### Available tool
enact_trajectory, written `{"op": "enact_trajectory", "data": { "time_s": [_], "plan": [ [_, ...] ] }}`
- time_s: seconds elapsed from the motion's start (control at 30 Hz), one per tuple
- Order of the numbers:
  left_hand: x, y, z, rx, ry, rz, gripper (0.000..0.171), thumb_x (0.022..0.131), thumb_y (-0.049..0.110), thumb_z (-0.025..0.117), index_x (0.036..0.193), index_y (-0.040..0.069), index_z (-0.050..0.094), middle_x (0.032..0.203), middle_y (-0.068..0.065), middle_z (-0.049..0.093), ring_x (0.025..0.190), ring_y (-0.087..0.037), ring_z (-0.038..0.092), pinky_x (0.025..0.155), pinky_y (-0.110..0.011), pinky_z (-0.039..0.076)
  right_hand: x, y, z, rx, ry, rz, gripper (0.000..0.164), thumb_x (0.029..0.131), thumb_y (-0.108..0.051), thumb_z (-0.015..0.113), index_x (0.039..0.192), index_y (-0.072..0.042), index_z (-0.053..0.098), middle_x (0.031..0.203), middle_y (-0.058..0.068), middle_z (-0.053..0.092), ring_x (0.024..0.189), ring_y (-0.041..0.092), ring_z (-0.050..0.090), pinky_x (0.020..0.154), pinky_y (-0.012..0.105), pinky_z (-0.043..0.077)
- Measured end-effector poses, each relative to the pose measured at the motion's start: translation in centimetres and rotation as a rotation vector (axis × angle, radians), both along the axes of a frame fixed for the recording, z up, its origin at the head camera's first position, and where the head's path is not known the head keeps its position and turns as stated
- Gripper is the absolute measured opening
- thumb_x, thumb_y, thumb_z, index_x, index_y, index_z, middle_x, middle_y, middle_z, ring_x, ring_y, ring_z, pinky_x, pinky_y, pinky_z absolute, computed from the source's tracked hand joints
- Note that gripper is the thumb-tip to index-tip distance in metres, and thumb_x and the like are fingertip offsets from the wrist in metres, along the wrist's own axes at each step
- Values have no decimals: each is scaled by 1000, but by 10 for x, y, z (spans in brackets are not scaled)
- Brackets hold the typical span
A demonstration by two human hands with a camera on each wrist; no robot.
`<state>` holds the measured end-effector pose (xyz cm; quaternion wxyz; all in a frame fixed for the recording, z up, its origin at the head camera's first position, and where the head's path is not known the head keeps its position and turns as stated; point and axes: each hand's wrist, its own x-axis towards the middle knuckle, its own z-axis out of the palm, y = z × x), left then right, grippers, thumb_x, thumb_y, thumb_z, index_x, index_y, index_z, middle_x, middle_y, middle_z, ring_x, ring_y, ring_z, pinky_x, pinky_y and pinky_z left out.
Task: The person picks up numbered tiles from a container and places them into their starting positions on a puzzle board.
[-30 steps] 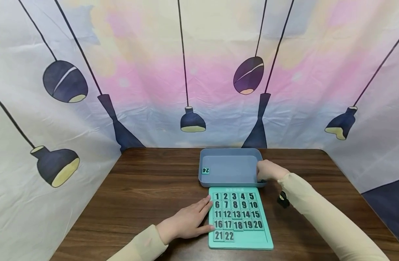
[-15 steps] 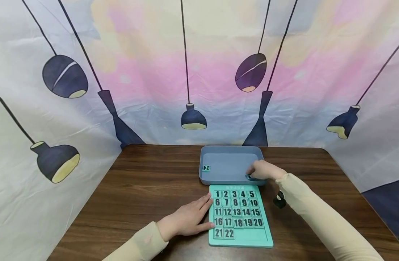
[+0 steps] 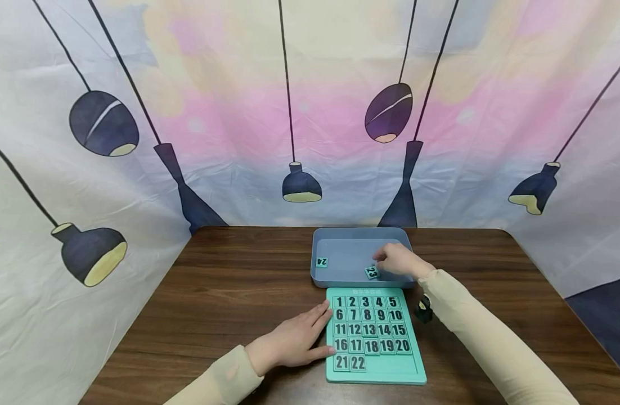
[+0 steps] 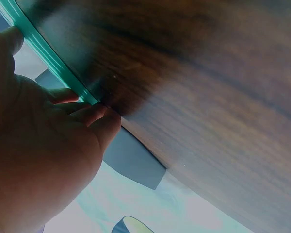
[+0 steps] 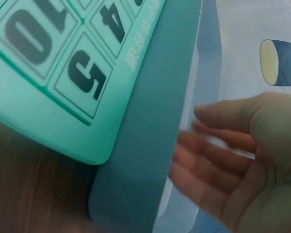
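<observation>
A mint-green number board (image 3: 391,368) lies on the table, filled with numbered tiles from 1 to 22. My left hand (image 3: 292,340) rests against its left edge, fingers stretched out; the left wrist view shows the fingertips touching the green rim (image 4: 48,57). Behind the board stands a shallow blue-grey tray (image 3: 350,247). Inside it, tile 23 (image 3: 372,273) lies turned askew near the front wall, and tile 24 (image 3: 322,262) lies upside down at the left. Over the tray's right part hovers my right hand (image 3: 398,260), beside tile 23, its fingers loosely bent around nothing visible.
The brown wooden table (image 3: 229,292) carries the board and tray, which stand close together. A patterned cloth (image 3: 229,112) with printed lamps hangs behind the table. A small dark object (image 3: 423,309) shows under the right wrist.
My right hand has moved left from the tray's right wall. Tile 23, earlier under the fingers, now lies uncovered further left. The left hand has stayed on the board's edge.
</observation>
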<state>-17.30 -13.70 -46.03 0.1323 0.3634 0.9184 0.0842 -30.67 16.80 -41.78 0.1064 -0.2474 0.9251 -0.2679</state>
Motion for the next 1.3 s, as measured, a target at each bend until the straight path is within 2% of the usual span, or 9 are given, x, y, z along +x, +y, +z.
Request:
{"op": "enact_trajectory", "data": {
  "time_s": [0.03, 0.1, 0.2, 0.3, 0.43, 0.53, 0.6, 0.87, 1.3],
  "plan": [
    [0, 0, 0, 0, 1, -1, 82, 103, 63, 40, 161, 7, 24, 168, -11, 14, 152, -23, 23, 115, -40, 34, 0, 0, 0, 1, 1, -24, 22, 99, -7, 62, 106, 11, 72, 93, 14, 71, 82, 28, 67, 73, 41, 55],
    [0, 0, 0, 0, -1, -4, 82, 103, 63, 40, 161, 7, 23, 168, -12, 14, 152, -23, 23, 115, -40, 34, 0, -2, -3, 21, 14, -49, 22, 97, -11, 66, 86, 7, 74, 66, 3, 59, 57, 18, 53, 58, 33, 46],
    [0, -1, -1, 1, -7, -1, 82, 102, 63, 39, 161, 8, 23, 168, -11, 14, 152, -23, 22, 115, -40, 34, 2, -6, -8, 64, -20, -63, 32, 95, -17, 71, 69, 1, 70, 53, -2, 33, 49, 13, 27, 53, 30, 28],
    [0, 0, -1, 2, -10, 3, 82, 102, 63, 39, 161, 8, 23, 168, -11, 14, 152, -23, 22, 115, -40, 33, 7, -13, -10, 108, -10, -91, 21, 91, -22, 77, 84, -2, 76, 64, -3, 56, 54, 11, 44, 56, 30, 41],
    [0, -1, -1, -3, -7, 9, 83, 102, 64, 38, 162, 9, 23, 168, -10, 13, 152, -22, 22, 115, -40, 33, 11, -23, -12, 125, 33, -92, 24, 89, -17, 78, 107, -1, 75, 98, 9, 71, 82, 22, 65, 74, 40, 55],
    [-1, -1, -1, -5, -5, 6, 83, 102, 65, 38, 162, 9, 22, 168, -10, 13, 152, -22, 21, 116, -40, 33, 11, -28, -14, 115, 21, -82, 24, 90, -10, 77, 112, -1, 73, 104, 11, 70, 94, 29, 66, 79, 42, 55],
    [-1, 0, -1, -4, -5, 3, 83, 102, 64, 38, 162, 9, 22, 168, -10, 13, 152, -22, 21, 116, -40, 33, 11, -29, -15, 104, 11, -75, 24, 90, -7, 76, 112, -2, 72, 104, 11, 69, 95, 28, 66, 78, 41, 55],
    [-1, 0, 0, -9, -6, 2, 83, 102, 64, 39, 162, 9, 23, 168, -10, 13, 152, -22, 22, 116, -39, 33, 9, -29, -17, 45, -10, -51, 21, 88, -2, 75, 108, -4, 68, 96, 6, 65, 80, 19, 58, 69, 36, 47],
    [-2, -1, -1, -1, -19, 5, 83, 102, 65, 37, 162, 10, 21, 168, -9, 12, 152, -22, 20, 115, -41, 33, -1, -15, -24, -214, -151, -36, 18, 96, 0, 63, 113, -1, 68, 100, 7, 65, 84, 19, 61, 73, 37, 51]
  ]
}}
